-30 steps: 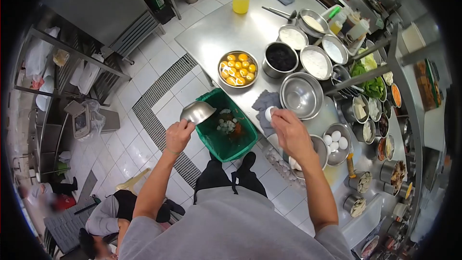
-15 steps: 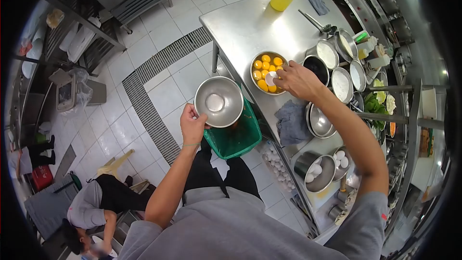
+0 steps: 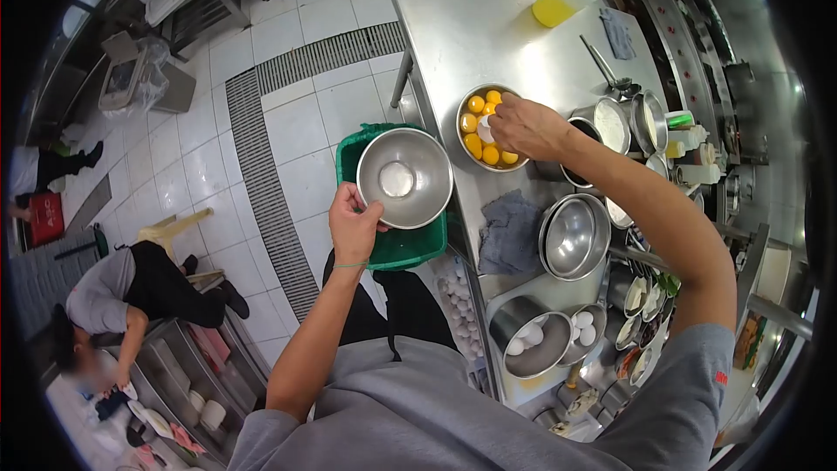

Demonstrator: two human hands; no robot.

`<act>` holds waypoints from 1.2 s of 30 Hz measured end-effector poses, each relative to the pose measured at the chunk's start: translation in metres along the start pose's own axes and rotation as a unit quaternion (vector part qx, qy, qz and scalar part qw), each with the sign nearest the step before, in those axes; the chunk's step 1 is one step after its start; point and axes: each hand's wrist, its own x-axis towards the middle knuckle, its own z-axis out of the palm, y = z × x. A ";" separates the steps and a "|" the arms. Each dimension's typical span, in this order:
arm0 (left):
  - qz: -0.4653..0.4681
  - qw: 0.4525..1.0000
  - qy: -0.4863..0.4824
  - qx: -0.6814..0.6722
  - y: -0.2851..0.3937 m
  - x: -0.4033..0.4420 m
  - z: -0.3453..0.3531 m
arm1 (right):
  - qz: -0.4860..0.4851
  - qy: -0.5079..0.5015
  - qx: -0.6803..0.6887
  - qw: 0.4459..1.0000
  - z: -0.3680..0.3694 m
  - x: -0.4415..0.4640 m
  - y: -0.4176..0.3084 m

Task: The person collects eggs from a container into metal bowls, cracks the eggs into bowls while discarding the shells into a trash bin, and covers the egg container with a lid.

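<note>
My left hand (image 3: 357, 225) grips the rim of an empty steel bowl (image 3: 425, 176), tilted so its inside shows, above a green bin (image 3: 410, 249). On the steel table, a second metal bowl (image 3: 459, 135) contains several egg yolks (image 3: 473, 146). My right hand (image 3: 528, 127) is over that bowl's right side, fingers bent together around a white, rounded eggshell (image 3: 486, 129) among the yolks. The hand hides part of the shell, so I cannot tell whether it is whole or a half.
A grey cloth (image 3: 512, 231) and stacked steel bowls (image 3: 576, 237) are near my right forearm. Whole eggs (image 3: 526, 337) sit in a metal pot closer to me. A squeeze bottle (image 3: 565, 2) of yellow liquid stands at the far end. Another person (image 3: 122, 296) works at lower left.
The view has shifted and turned. My left hand still has the steel bowl over the bin; my right hand remains at the yolk bowl with the shell.
</note>
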 end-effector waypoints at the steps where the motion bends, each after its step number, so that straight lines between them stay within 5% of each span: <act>1: -0.002 1.000 0.006 -0.002 -0.001 -0.004 0.002 | -0.009 -0.002 -0.021 1.000 0.001 0.001 0.001; 23: -0.004 0.999 0.032 -0.019 -0.003 -0.004 0.002 | -0.038 0.075 0.033 0.996 0.028 0.003 -0.004; 28: 0.001 0.999 0.022 -0.032 0.011 -0.005 0.002 | 0.027 0.219 0.236 0.946 0.050 -0.012 -0.003; 36: 0.021 0.998 0.026 -0.060 0.046 0.000 -0.001 | 0.162 0.311 0.304 0.886 0.037 -0.048 -0.025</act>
